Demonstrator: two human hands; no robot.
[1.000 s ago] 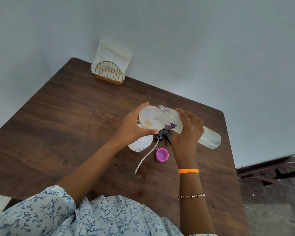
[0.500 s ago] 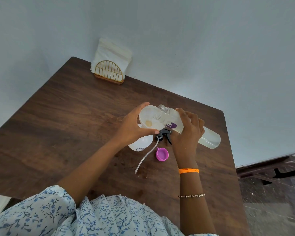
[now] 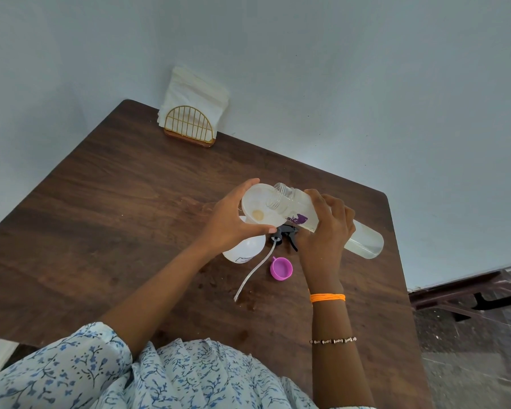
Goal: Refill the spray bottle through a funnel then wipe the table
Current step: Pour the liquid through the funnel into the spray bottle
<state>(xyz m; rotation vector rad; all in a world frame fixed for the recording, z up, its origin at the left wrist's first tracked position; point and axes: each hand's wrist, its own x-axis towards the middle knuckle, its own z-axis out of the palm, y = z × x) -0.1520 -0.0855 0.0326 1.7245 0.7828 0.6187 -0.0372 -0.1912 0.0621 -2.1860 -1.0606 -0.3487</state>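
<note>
Your left hand (image 3: 229,224) is wrapped around the rim of the white funnel (image 3: 258,209), thumb at its near edge and fingers over the far edge, holding it on top of the white spray bottle (image 3: 242,250) that stands near the middle of the table (image 3: 106,208). Your right hand (image 3: 326,228) is clamped on the clear refill bottle (image 3: 363,239), which lies tilted nearly flat, its open threaded mouth over the funnel bowl at 9 o'clock from that hand and its base out toward 3 o'clock. The black trigger sprayer (image 3: 283,236) with its dip tube lies on the table just at 3 o'clock of the spray bottle, and the pink cap (image 3: 281,269) sits at 5 o'clock of it. The napkin holder (image 3: 189,126) stands at the far edge, around 11 o'clock
</note>
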